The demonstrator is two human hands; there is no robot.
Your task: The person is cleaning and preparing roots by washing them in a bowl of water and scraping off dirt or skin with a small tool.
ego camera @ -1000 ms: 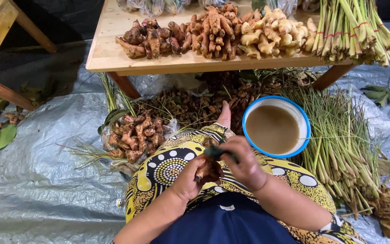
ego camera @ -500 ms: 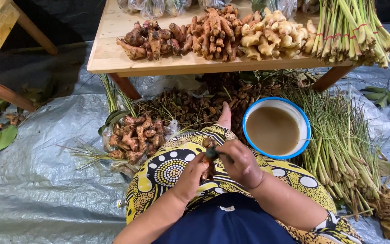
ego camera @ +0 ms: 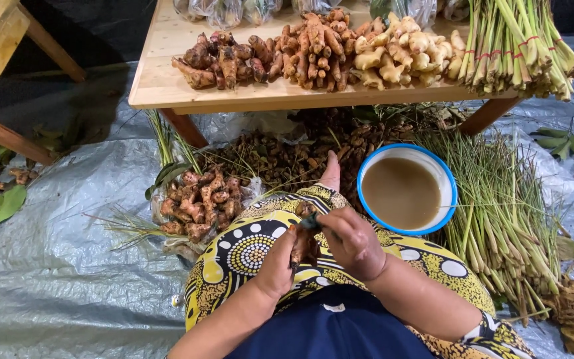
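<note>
Here, low centre of the frame: the left hand [ego camera: 277, 262] is closed around a brown root [ego camera: 300, 247], held upright over the patterned lap [ego camera: 247, 249]. The right hand [ego camera: 353, 242] is closed on a small dark tool [ego camera: 311, 223], probably a knife, its tip at the root's top end.

Handling, as judged: the root looks stiff, knobbly and light, with a rough skin, possibly damp and a bit slippery. Best gripped around the thick lower part, leaving the top free for the tool.

Left of centre: a pile of similar roots [ego camera: 197, 203] on the grey tarp [ego camera: 54, 266]. Right of centre: a blue-rimmed bowl [ego camera: 448, 179] of cloudy brown water. A foot [ego camera: 331, 174] points towards a heap of dark scraps [ego camera: 274, 156]. Far right: long green stalks [ego camera: 499, 213] laid on the tarp.

Top of frame: the tabletop [ego camera: 161, 80] carries brown roots, orange roots [ego camera: 310, 46], pale ginger [ego camera: 400, 56] and bundled stalks [ego camera: 519, 46].

Not resolved: the blade is mostly covered by fingers. The lower end of the root is hidden in the left palm. Bags at the top edge are cut off.
</note>
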